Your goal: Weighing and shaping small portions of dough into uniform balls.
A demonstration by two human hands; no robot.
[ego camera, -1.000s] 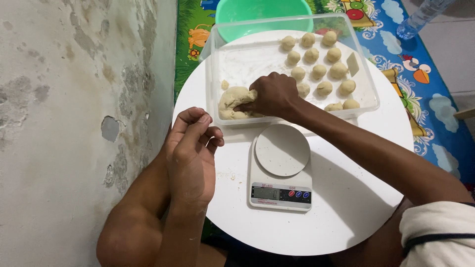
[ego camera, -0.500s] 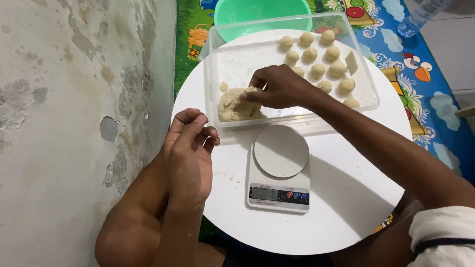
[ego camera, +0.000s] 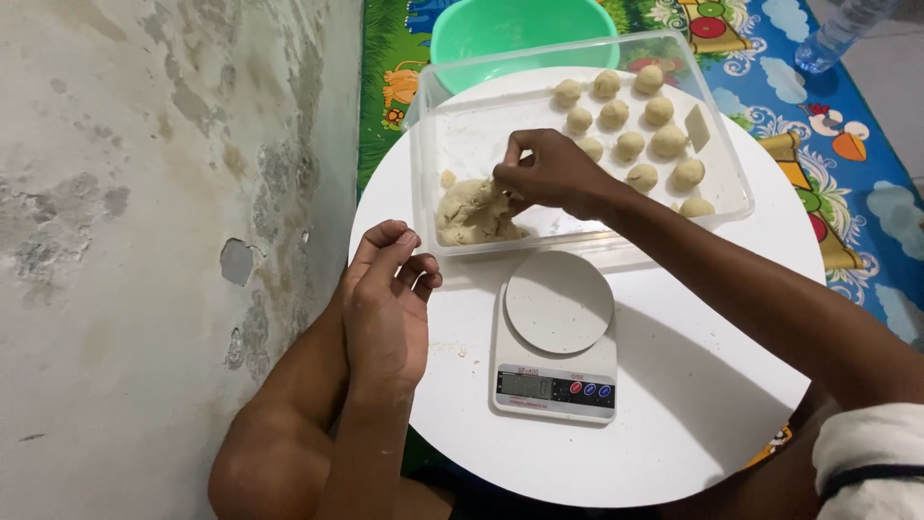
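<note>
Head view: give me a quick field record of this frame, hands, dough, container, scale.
right hand: inside the clear container, fingers pinching the dough lump
left hand: empty, loosely curled, at the near left edge of the white round table
dough balls: rows at the container's right end
scale: in front of the container, round platform bare
green basin: behind the container
surroundings: peeling wall left, patterned mat right

The right hand (ego camera: 549,173) has risen off the dough lump (ego camera: 472,214) it was pressing a second ago; its fingertips now pinch at the lump's upper edge, pulling a bit up. The left hand (ego camera: 387,306) has uncurled its fingers slightly.
</note>
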